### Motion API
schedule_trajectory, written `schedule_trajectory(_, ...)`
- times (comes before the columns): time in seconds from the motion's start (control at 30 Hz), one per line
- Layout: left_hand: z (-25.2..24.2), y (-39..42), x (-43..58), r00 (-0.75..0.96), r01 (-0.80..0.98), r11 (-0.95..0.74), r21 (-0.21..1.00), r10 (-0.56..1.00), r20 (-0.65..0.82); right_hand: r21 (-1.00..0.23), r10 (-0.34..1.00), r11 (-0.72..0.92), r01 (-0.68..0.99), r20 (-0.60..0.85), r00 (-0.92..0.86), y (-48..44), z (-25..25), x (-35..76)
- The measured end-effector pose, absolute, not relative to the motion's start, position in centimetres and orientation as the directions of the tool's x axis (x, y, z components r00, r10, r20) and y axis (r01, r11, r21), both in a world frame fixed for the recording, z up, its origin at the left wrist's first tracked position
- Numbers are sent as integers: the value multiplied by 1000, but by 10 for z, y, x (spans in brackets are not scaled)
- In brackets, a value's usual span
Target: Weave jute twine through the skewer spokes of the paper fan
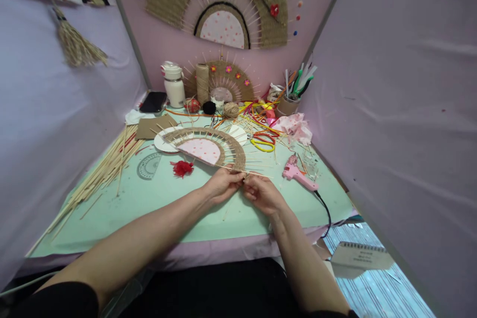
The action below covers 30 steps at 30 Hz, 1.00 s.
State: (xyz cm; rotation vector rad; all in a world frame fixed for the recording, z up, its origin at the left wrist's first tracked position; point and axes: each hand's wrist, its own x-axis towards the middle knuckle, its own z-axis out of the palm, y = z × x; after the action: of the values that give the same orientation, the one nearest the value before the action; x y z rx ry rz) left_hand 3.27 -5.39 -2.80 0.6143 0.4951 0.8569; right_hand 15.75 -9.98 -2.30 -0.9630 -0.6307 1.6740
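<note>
Across the tabletop, sticks are sprawling at nine o'clock. Mid-tabletop, the fan is showing a brown band curving around a spotted half-circle. At its five o'clock, the left hand is gripping the edge; the right hand is curling alongside, fingers hiding its grip, so I cannot tell what it holds.

Lilac walls (cloth, perhaps).

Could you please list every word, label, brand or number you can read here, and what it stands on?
Nothing can be read.
Spiral-bound pad: a few printed lines, too blurred.
Protractor: scale markings, too small.
White bottle: a small dark mark near its base, too small to tell.
</note>
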Motion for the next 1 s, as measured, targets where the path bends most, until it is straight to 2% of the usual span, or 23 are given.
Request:
schedule_trajectory(0.13, -29, -53, 32, 555, -524, 515, 678, 811, -187, -809, 934, -356, -467, -293, -203, -104, -21, 163)
schedule_trajectory(0.3, -25, -55, 33, 546, -545, 521, 657, 815, -192, -909, 973, -221, -353, -230, -19, -109, -16, 164)
schedule_trajectory(0.4, -24, -55, 34, 534, -556, 511, 656, 824, -189, -932, 980, -185, -312, -200, 16, -113, -17, 161)
schedule_trajectory(0.7, -25, -55, 33, 568, -545, 504, 670, 810, -148, -827, 940, -40, -560, -222, 261, -111, -24, 135)
schedule_trajectory(1.0, -22, -55, 34, 559, -565, 501, 656, 817, -142, -849, 935, -69, -523, -237, 262, -110, -19, 140)
